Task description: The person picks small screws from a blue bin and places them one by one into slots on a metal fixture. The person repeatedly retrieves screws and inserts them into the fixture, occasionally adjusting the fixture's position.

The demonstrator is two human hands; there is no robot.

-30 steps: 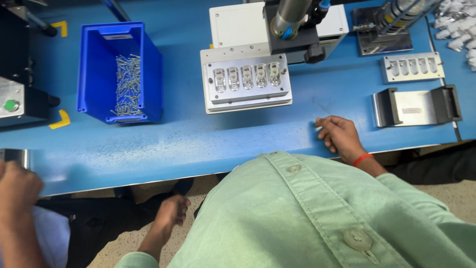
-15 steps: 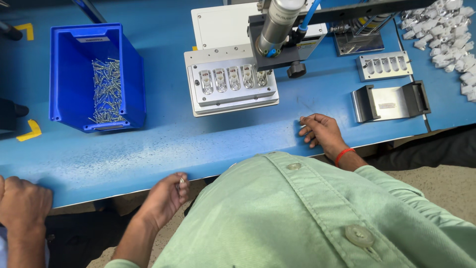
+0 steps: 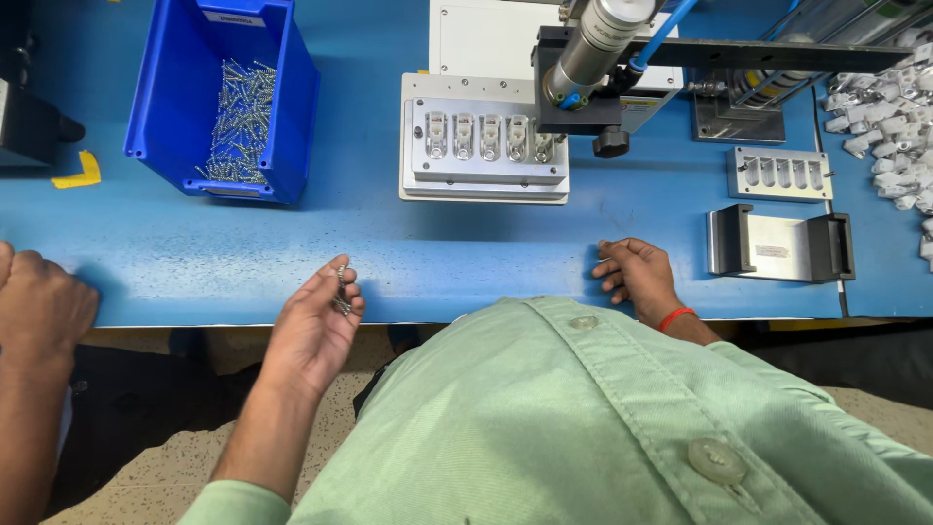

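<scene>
My left hand [image 3: 313, 326] is at the near edge of the blue table [image 3: 389, 262], palm up, fingers curled around a few small metal screws [image 3: 342, 290]. My right hand [image 3: 637, 277] rests flat on the table near its front edge, holding nothing. Ahead of both hands stands a metal fixture plate [image 3: 484, 151] with a row of white parts in its slots, under a pneumatic press cylinder [image 3: 593, 49]. A blue bin [image 3: 292, 107] of screws sits at the back left.
A second small slotted fixture [image 3: 779, 174] and a metal bracket holder [image 3: 780, 244] lie at the right. A pile of white plastic parts [image 3: 889, 117] fills the far right. Another person's hand [image 3: 39, 306] rests at the left table edge.
My left hand has risen from below the table to its front edge, now holding screws. My right hand stays on the table. The view has shifted closer and to the left.
</scene>
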